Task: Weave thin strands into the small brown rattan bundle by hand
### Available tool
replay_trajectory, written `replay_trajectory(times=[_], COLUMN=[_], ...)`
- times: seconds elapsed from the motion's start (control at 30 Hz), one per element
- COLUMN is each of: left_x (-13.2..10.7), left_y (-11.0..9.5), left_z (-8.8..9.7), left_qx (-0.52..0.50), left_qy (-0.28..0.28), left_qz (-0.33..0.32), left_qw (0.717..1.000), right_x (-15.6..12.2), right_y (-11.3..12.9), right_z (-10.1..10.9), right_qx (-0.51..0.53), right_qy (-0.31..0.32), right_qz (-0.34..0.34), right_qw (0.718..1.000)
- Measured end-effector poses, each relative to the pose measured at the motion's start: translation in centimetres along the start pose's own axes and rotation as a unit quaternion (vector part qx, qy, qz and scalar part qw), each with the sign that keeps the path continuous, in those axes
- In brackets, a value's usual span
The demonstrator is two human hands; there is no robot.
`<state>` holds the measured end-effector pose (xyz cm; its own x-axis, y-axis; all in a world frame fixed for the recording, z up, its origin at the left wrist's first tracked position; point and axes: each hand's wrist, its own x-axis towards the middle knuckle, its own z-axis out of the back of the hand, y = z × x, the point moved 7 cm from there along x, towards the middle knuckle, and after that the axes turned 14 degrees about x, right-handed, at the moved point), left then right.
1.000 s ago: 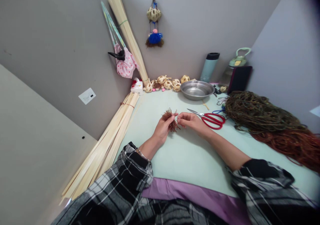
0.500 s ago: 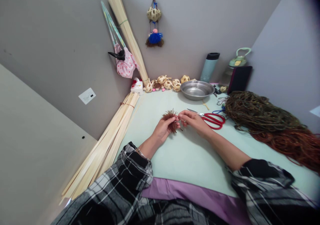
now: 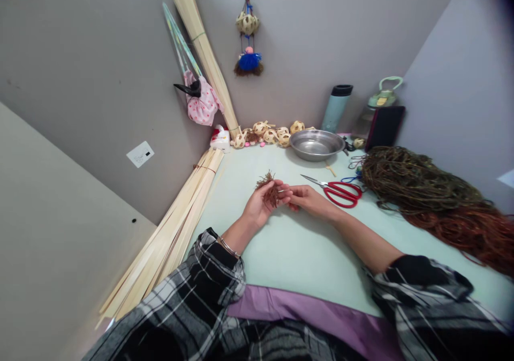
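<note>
A small bundle of brown yarn (image 3: 271,195), its cut ends frayed at the top, lies in the palm of my left hand (image 3: 259,205), with the fingers curled round it. The fingers of my right hand (image 3: 307,200) are pinched together against the left fingertips, at the bundle's right side. Whatever thread or end the right fingers pinch is too small to make out. Red-handled scissors (image 3: 343,194) lie on the table just beyond my right hand, blades pointing left.
A metal bowl (image 3: 317,145) stands at the back, beside several woven balls (image 3: 271,135). Long hanks of dark green and rust yarn (image 3: 421,181) lie at the right. Flat pale strips (image 3: 172,216) lean along the left edge. Two bottles and a dark tablet (image 3: 385,128) stand back right.
The yarn bundle has tipped to the left in my left hand, and that palm has turned upward. My right hand has moved slightly lower. The scissors have not moved.
</note>
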<state>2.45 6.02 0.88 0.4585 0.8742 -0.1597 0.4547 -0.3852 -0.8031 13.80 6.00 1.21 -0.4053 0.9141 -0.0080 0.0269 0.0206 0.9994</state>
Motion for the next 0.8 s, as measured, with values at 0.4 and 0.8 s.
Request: replay_trajectory(times=[0.4,0.8], left_x=[0.4,0.6], left_y=[0.0,-0.3], left_z=[0.6,0.9], left_qx=[0.001,-0.063], left_qy=[-0.001,-0.037], left_qz=[-0.031,-0.046], left_qw=[1.000,0.996], right_x=[-0.4,-2.1], right_y=[2.3,5.2], right_z=[2.4,-0.1], right_qx=[0.024,-0.311], right_qy=[-0.159,-0.142], right_qz=[0.094,0.290], right_qw=[0.983,0.894])
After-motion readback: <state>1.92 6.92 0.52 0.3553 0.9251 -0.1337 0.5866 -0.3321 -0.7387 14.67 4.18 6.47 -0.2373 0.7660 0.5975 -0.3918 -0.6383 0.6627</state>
